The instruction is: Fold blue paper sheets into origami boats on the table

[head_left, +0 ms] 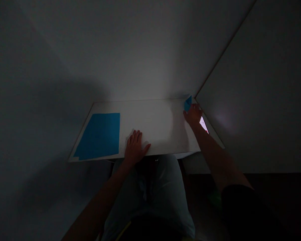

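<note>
My left hand (134,149) lies flat near the front edge of the white tabletop (153,117), fingers stretched and thumb out to the side, holding nothing. At the far right corner my right hand (193,114) has its thumb and fingers around the lower part of a small folded piece of blue paper (188,103). The piece rises to a point, and my fingers partly hide its right side. To the left of my left hand, flat blue paper (100,135) covers much of that end of the table.
A phone with a lit screen (204,125) lies at the table's right edge, partly behind my right forearm. Pale walls (145,60) stand behind the table and at both sides. My legs (165,187) are below its front edge. The light is dim.
</note>
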A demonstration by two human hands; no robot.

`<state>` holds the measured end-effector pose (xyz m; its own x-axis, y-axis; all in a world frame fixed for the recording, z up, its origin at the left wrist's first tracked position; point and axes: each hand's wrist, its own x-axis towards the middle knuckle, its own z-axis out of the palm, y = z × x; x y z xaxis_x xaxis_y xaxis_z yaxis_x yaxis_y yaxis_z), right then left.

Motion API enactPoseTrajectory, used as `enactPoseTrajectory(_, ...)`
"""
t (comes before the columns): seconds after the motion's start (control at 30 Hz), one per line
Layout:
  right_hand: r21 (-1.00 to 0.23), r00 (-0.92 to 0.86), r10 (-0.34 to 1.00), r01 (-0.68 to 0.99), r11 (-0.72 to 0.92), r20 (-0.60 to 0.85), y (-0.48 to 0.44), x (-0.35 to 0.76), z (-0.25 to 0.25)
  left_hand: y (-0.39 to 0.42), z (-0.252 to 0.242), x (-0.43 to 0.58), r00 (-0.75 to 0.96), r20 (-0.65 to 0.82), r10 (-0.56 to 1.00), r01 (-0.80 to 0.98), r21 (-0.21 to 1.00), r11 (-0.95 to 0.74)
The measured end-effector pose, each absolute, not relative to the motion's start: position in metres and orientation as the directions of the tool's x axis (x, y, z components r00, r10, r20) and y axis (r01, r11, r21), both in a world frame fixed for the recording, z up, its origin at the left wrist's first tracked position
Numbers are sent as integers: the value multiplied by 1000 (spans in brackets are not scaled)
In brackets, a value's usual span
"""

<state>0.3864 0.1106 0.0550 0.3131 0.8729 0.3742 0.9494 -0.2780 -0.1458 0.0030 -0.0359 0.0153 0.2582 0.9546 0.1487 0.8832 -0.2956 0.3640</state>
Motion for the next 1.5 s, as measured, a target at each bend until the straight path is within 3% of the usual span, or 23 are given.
enactPoseTrajectory(0.07,-85,357,868,933,-350,345,126,401,58,-37,15,3,257,149,955,881,371,-295)
enactPoseTrajectory(0.2,-7,322,909,943,-332,264,138,404,61,-38,14,3,254,147,956,876,384,-292)
enactPoseTrajectory(0.33,-27,250,952,968,-249,176,135,387,66,-37,15,4,256,134,957,867,406,-288)
enactPoseTrajectory(0.43,-76,164,972,985,-153,168,119,364,67,-37,16,5,258,135,957,863,413,-291)
enactPoseTrajectory(0.53,-200,0,977,979,43,213,86,328,61,-36,19,6,251,140,958,850,441,-287)
enactPoseTrajectory(0.77,-453,-189,936,835,312,297,-14,232,28,-33,28,2,117,195,974,795,569,-209)
enactPoseTrajectory(0.93,-398,-379,875,784,476,300,-53,194,12,-24,28,-1,-37,140,989,691,719,-75)
enactPoseTrajectory(1.2,-307,-534,744,687,658,401,-57,203,6,-15,27,-3,-103,121,987,510,858,-52)
enactPoseTrajectory(1.37,-306,-535,739,682,664,410,-61,210,7,-12,24,-2,-96,134,986,565,823,-57)
enactPoseTrajectory(1.5,-493,-430,774,601,629,465,-63,212,14,-11,21,-2,-76,148,986,680,731,-57)
